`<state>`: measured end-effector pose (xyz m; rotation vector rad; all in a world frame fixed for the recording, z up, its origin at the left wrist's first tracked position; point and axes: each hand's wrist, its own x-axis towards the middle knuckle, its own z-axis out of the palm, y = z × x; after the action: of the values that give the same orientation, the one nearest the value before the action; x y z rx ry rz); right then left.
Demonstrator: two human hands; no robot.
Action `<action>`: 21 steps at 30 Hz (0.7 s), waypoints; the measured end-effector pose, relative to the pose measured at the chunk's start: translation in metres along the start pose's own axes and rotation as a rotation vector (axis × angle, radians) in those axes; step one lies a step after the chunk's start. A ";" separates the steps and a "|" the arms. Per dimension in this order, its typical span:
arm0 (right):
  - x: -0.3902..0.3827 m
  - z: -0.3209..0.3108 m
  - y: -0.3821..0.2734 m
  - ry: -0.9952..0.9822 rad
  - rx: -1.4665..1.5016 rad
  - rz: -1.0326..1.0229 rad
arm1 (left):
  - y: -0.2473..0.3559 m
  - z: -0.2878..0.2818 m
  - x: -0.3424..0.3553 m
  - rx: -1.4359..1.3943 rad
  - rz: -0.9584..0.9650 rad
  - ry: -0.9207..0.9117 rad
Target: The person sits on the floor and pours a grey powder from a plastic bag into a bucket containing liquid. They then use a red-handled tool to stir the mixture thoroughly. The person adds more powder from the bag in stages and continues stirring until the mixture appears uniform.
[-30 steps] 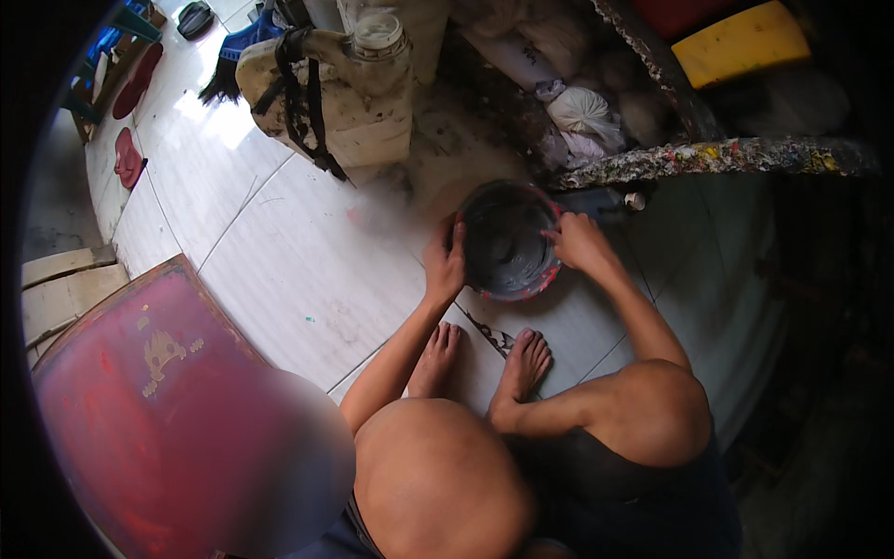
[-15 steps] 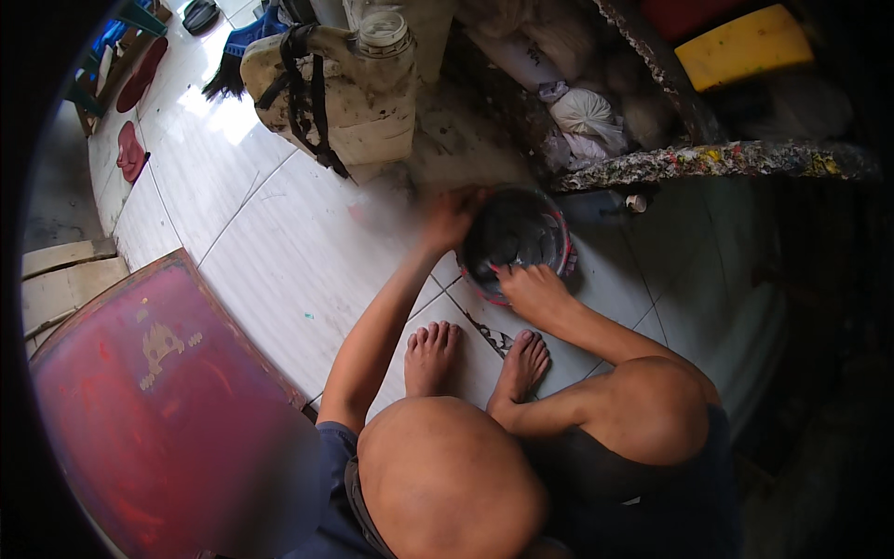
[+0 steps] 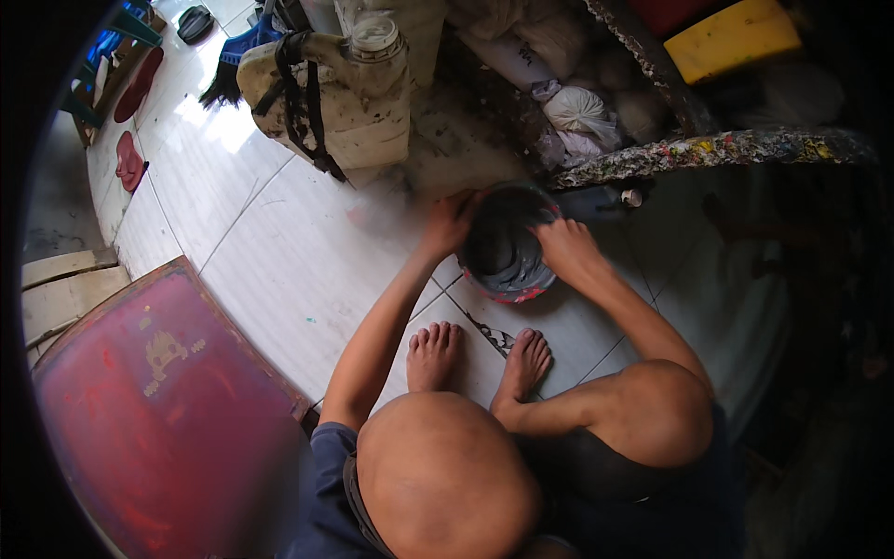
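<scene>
A round tub [image 3: 521,295] with red patches on its outside stands on the tiled floor in front of my feet. Dark grey paste [image 3: 507,265] lies inside it, smeared up the wall. My left hand [image 3: 452,221] grips the tub's rim on the left side. Over the right part of the rim reaches my right hand [image 3: 566,247], its fingers curled and pointing into the tub. Whatever those fingers hold is hidden in the dark interior.
A dirty jerrycan [image 3: 363,121] with black straps stands beyond the tub. Right of it is a paint-crusted frame [image 3: 708,156] with plastic bags [image 3: 582,116] and a yellow block [image 3: 733,40] behind. A red panel [image 3: 177,401] is at left; slippers [image 3: 130,160] lie farther off.
My right hand has moved from the tub's near edge up and around to its right side. The grey paste has shifted inside. My left hand stays at the rim.
</scene>
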<state>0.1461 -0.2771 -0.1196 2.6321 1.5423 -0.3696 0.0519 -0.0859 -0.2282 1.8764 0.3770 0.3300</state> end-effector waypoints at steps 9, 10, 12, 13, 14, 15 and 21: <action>0.009 0.029 -0.005 -0.135 0.456 0.297 | 0.001 0.002 0.002 0.001 0.006 -0.006; 0.006 0.038 -0.010 -0.109 0.469 0.263 | 0.002 0.003 0.002 -0.005 0.048 0.008; -0.010 0.037 0.017 -0.455 0.374 0.209 | 0.008 0.001 -0.003 -0.059 -0.058 -0.048; -0.001 0.019 0.020 -0.415 0.391 0.330 | 0.011 -0.006 -0.003 -0.072 -0.114 -0.060; 0.007 0.003 0.021 -0.376 0.407 0.450 | 0.008 -0.010 -0.003 -0.050 -0.120 -0.053; 0.009 0.013 0.017 -0.252 0.407 0.413 | 0.007 -0.005 -0.002 -0.049 -0.115 -0.062; 0.003 0.028 0.027 -0.328 0.458 0.315 | -0.009 -0.001 -0.003 0.010 -0.073 -0.028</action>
<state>0.1661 -0.2927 -0.1491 2.8698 1.0148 -1.1751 0.0483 -0.0839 -0.2363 1.8699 0.4271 0.2529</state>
